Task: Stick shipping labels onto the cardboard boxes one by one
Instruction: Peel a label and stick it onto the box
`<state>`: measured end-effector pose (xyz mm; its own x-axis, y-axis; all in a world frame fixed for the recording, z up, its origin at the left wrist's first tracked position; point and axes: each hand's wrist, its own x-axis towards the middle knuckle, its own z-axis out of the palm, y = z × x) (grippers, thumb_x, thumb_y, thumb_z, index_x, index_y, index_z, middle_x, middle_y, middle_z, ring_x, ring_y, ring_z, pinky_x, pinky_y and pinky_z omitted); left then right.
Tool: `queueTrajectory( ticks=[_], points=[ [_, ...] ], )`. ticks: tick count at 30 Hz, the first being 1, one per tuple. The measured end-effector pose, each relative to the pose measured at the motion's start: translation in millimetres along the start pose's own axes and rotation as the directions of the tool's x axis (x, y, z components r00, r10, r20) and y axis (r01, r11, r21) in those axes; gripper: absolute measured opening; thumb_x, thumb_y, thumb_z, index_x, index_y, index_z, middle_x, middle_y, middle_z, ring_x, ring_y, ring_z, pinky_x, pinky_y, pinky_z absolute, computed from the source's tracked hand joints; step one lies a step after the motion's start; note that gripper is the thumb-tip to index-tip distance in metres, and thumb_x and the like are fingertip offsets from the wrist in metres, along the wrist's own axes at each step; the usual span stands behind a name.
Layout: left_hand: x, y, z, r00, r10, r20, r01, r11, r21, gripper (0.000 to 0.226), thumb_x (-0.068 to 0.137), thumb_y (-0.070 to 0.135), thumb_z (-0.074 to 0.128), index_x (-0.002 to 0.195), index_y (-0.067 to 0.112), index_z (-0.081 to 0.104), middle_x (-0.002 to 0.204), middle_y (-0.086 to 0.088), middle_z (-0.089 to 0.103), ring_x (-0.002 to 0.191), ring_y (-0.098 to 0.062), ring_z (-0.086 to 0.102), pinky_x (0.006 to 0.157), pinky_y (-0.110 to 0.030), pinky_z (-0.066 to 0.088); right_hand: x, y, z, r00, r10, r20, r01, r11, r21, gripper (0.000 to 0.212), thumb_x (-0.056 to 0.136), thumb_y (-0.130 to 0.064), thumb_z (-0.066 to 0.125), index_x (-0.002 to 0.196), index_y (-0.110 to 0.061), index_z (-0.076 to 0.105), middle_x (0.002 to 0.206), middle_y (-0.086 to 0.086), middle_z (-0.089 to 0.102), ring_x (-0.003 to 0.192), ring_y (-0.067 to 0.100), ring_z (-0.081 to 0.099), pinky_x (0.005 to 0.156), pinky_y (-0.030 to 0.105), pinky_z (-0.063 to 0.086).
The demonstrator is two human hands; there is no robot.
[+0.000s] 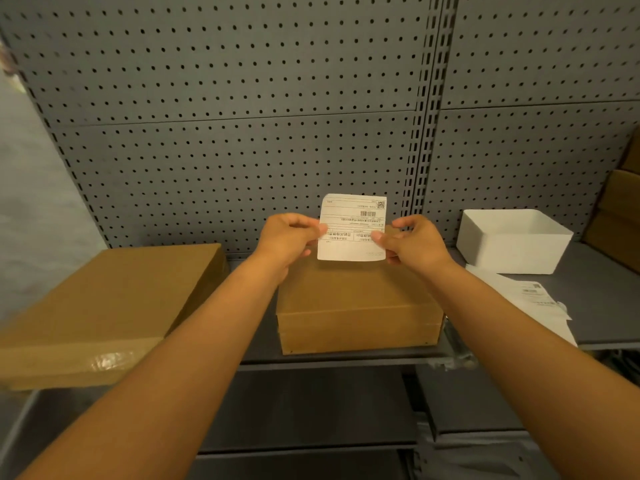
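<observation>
While the flat cardboard box (104, 306) lies at far left, the left hand (289, 237) and right hand (412, 244) each pinch a side edge of the shipping label (351, 226), held upright above the middle box (356, 306). Released unevenly, it could land crooked or creased. Both forearms reach forward, converging.

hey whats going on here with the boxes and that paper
A person is holding a shipping label up in both hands, the left hand pinching its left edge and the right hand its right edge, above a small cardboard box on the shelf. The label is not yet stuck on. A flatter cardboard box lies to the left, and a white bin and more labels to the right.
</observation>
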<state>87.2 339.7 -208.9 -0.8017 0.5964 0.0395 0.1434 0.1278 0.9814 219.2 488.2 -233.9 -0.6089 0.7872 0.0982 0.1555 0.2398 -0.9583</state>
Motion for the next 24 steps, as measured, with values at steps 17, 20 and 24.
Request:
queueTrajectory(
  ticks=[17, 20, 24],
  points=[
    [31.3, -23.6, 31.3, 0.994, -0.059, -0.093, 0.07, 0.991, 0.116, 0.01, 0.091, 0.008, 0.061, 0.1, 0.009, 0.056, 0.116, -0.013, 0.064, 0.092, -0.021, 0.064, 0.08, -0.03, 0.055, 29.6, 9.5, -2.3, 0.989, 0.121, 0.081, -0.113, 0.989, -0.095, 0.036, 0.094, -0.018, 0.058, 0.062, -0.013, 0.042, 0.064, 0.003, 0.052, 0.061, 0.017, 0.048, 0.063, 0.031, 0.044],
    [34.9, -26.1, 29.9, 0.993, -0.077, -0.09, 0.092, 0.98, 0.175, 0.036, 0.089, 0.011, 0.064, 0.121, 0.007, 0.047, 0.12, -0.013, 0.059, 0.092, -0.022, 0.061, 0.069, -0.024, 0.05, 32.5, 11.3, -4.9, 0.989, 0.119, 0.088, -0.1, 0.976, -0.194, 0.027, 0.092, -0.021, 0.061, 0.071, -0.012, 0.047, 0.078, 0.009, 0.06, 0.073, 0.02, 0.057, 0.068, 0.03, 0.047],
    [37.7, -30.8, 30.5, 0.99, -0.085, -0.109, 0.113, 0.95, 0.289, 0.029, 0.086, 0.016, 0.068, 0.106, 0.017, 0.047, 0.12, -0.011, 0.058, 0.104, -0.026, 0.06, 0.091, -0.038, 0.051, 34.9, 13.9, -3.4, 0.987, 0.117, 0.105, -0.079, 0.945, -0.317, 0.015, 0.088, -0.02, 0.064, 0.082, -0.009, 0.057, 0.099, 0.022, 0.067, 0.093, 0.034, 0.063, 0.088, 0.045, 0.05]
  ],
)
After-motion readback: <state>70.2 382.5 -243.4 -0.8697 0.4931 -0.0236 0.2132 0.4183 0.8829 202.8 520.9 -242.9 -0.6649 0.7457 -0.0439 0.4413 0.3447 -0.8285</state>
